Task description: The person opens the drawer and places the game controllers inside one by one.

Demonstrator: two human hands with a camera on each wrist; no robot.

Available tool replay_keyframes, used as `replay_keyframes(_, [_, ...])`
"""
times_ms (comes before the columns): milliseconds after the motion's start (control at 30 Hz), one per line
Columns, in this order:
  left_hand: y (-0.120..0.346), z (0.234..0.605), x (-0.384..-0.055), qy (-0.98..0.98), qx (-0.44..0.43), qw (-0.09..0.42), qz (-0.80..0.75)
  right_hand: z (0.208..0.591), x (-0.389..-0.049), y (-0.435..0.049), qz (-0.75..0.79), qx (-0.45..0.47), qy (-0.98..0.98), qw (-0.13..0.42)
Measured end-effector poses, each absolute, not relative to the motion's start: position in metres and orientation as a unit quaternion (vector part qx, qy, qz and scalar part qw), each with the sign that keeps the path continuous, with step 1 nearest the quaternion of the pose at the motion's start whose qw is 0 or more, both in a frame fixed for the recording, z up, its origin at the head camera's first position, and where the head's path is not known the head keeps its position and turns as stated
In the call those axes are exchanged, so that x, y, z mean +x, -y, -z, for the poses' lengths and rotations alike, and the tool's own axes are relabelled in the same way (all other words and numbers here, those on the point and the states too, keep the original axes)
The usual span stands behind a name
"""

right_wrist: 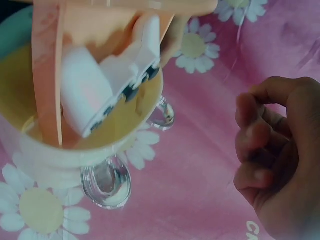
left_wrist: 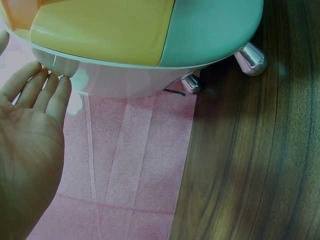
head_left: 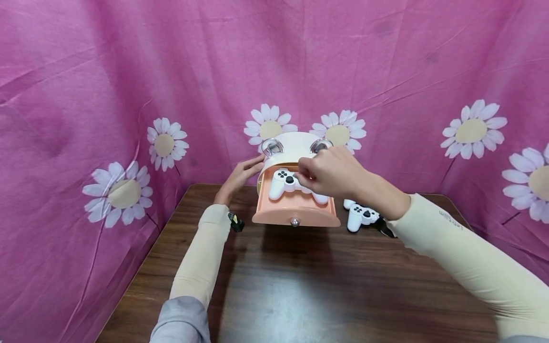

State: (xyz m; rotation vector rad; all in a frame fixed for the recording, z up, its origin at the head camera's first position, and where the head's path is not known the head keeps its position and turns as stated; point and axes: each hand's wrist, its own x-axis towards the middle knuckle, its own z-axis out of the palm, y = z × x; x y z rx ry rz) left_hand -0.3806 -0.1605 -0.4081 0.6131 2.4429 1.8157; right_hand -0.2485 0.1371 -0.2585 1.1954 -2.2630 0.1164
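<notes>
A rounded white cabinet (head_left: 296,147) with two silver rings on top has its peach drawer (head_left: 274,216) pulled out. Inside the drawer lies a white game controller (head_left: 279,188) with black buttons and sticks. My left hand (head_left: 242,177) touches the cabinet's left side with straight fingers (left_wrist: 59,97), below the edge of a yellow panel (left_wrist: 105,32). Over the drawer's right part is my right hand (head_left: 336,172), overlapping the controller in the head view. Its fingers are curled in and hold nothing; in the right wrist view they are apart from the controller (right_wrist: 87,92).
To the right of the cabinet, partly behind my right forearm, white controllers (head_left: 359,215) lie on the wooden table (head_left: 274,286). A green panel (left_wrist: 215,32) and silver feet (left_wrist: 251,60) belong to the cabinet. A pink curtain (head_left: 223,71) with daisies hangs behind.
</notes>
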Motion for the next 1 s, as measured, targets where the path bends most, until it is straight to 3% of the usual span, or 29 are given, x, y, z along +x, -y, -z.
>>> replay_keyframes(400, [0.161, 0.405, -0.381, -0.800, 0.190, 0.021, -0.568, 0.301, -0.211, -0.146, -0.107, 0.412, 0.835, 0.349])
replay_keyframes(1000, [0.160, 0.409, -0.381, -0.794, 0.201, 0.012, -0.573, 0.385, -0.183, -0.127, -0.131, 0.355, 0.847, 0.373])
